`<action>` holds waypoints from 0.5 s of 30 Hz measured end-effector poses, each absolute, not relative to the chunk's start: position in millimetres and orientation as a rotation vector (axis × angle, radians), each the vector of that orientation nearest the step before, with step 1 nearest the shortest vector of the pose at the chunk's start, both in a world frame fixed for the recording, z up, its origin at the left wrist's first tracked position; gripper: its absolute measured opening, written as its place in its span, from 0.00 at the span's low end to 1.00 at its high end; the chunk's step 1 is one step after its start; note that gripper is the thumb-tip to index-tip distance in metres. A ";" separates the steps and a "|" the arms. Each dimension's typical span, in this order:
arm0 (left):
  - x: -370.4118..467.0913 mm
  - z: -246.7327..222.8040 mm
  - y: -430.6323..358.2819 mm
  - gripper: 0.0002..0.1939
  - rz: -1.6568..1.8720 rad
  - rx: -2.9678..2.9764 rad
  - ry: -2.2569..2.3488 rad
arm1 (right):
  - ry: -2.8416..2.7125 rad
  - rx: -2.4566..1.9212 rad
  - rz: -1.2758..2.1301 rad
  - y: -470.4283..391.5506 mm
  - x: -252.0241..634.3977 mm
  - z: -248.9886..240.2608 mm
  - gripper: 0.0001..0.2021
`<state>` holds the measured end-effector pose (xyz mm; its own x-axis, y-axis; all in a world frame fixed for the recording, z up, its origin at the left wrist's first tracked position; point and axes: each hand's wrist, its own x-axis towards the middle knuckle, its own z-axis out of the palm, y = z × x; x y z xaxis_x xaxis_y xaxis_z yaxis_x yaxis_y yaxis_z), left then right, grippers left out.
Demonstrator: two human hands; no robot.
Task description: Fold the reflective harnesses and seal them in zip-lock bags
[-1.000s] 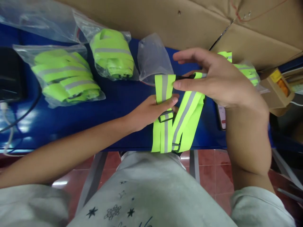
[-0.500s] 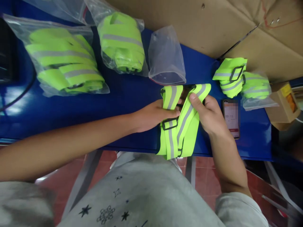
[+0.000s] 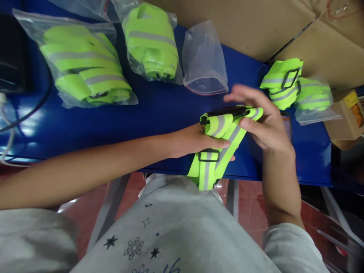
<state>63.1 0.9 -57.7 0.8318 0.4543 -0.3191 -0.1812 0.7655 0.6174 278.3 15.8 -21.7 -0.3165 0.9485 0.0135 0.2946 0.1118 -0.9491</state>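
Reflective straps (image 3: 209, 170) in fluorescent yellow-green with a grey stripe are folded in a bundle at the table's front edge. A black slider buckle (image 3: 209, 155) shows on the front strap. My left hand (image 3: 209, 141) is closed around the bundle, thumb across its front and most fingers hidden behind. At the upper right of the straps is my right hand (image 3: 263, 119), its thumb touching a strap's folded end. The other fingers of that hand are stretched out beyond the straps, slightly blurred.
Two clear bags of similar straps (image 3: 88, 76) (image 3: 152, 45) lie at the left. Behind the bundle lies an empty plastic bag (image 3: 204, 60). Right are folded straps (image 3: 283, 83), another bagged bundle (image 3: 314, 96), a partly hidden phone (image 3: 287, 127) and a small cardboard box (image 3: 345, 117) on the blue table (image 3: 159, 113).
The strap strands have been drawn closer together, and the bundle is narrower. My right hand's fingers have lifted and straightened away from the straps. My left hand keeps its grip.
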 end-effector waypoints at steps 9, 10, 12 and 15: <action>64.5 -60.2 6.7 0.13 0.346 0.427 0.345 | -1.697 -1.404 0.652 2.3 262.6 -11.2 0.09; 64.4 -60.2 6.7 0.13 0.340 0.431 0.342 | -1.677 -1.404 0.651 1.5 262.7 -12.1 0.09; 63.4 -60.9 6.2 0.12 0.330 0.471 0.347 | -1.659 -1.390 0.692 0.9 264.8 -16.8 0.11; 61.6 -61.5 5.0 0.12 0.310 0.527 0.332 | -1.694 -1.341 0.653 3.0 270.2 -25.9 0.13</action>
<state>61.6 5.0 -61.5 0.9008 0.3696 -0.2278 -0.2016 0.8207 0.5346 270.2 3.0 -25.9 -0.0572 0.9523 0.2997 0.5049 0.2866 -0.8142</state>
